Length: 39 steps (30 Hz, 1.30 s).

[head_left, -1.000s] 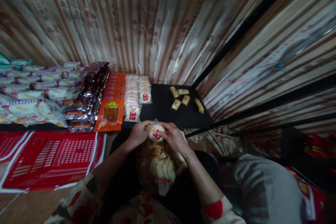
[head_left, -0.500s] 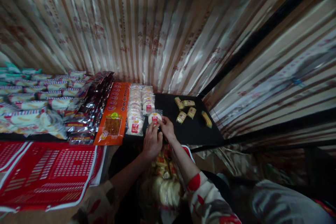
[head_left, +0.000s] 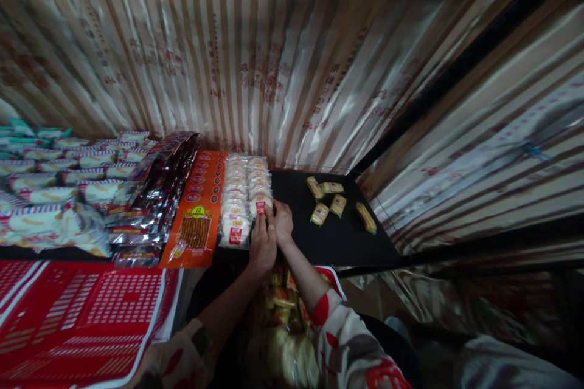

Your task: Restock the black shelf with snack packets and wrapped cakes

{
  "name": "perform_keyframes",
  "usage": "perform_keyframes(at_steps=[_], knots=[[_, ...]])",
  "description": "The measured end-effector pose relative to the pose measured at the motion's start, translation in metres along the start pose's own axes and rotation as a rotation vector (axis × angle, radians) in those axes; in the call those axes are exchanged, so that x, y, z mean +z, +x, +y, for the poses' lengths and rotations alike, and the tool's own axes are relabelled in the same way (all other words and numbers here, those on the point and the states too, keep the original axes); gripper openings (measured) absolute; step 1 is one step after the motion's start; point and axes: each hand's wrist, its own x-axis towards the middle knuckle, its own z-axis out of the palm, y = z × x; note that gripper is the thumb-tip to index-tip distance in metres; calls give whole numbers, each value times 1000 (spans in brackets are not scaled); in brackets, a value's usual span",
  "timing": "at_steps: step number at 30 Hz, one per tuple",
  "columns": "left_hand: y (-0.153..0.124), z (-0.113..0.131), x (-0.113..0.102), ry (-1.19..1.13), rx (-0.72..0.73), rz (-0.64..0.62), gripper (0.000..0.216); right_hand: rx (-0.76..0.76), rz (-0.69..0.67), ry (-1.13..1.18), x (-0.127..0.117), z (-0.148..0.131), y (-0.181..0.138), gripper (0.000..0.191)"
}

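Note:
Two overlapping rows of clear packets of round white rice crackers lie on a black table (head_left: 335,243). The front packet of rice crackers (head_left: 261,204) in the shorter right row, with a red label, is between my hands. My left hand (head_left: 263,247) has its fingertips on the near edge of that packet. At its right edge, my right hand (head_left: 283,223) has bent fingers gripping it, partly hidden. The left row of packets (head_left: 235,231) lies just left of my left hand, reaching nearer to the table's front edge.
An orange snack bag (head_left: 197,203), dark shiny packets (head_left: 155,188) and white striped packets (head_left: 93,191) lie to the left. Several small yellow packets (head_left: 337,203) lie right. A red basket (head_left: 121,298) stands in front, left. Below my arms is a container of packets (head_left: 296,355). A striped curtain (head_left: 274,42) hangs behind.
Both hands have moved the rice cracker packet slightly left and away from me, so it now overlaps the front of the right row. The view has tilted slightly upward.

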Motion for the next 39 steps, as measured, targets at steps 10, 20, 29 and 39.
perform_keyframes(at_steps=[10,20,29,39], knots=[[9,-9,9,27,43,23,51,23,-32,-81,4,-2,-2,43],[-27,-4,-6,147,288,50,39,-29,109,273,-8,21,-30,41],[-119,-25,-37,313,444,-434,24,33,23,420,-47,68,-152,32],[-192,-47,-6,557,757,-749,43,186,-7,-10,-85,130,-213,35]])
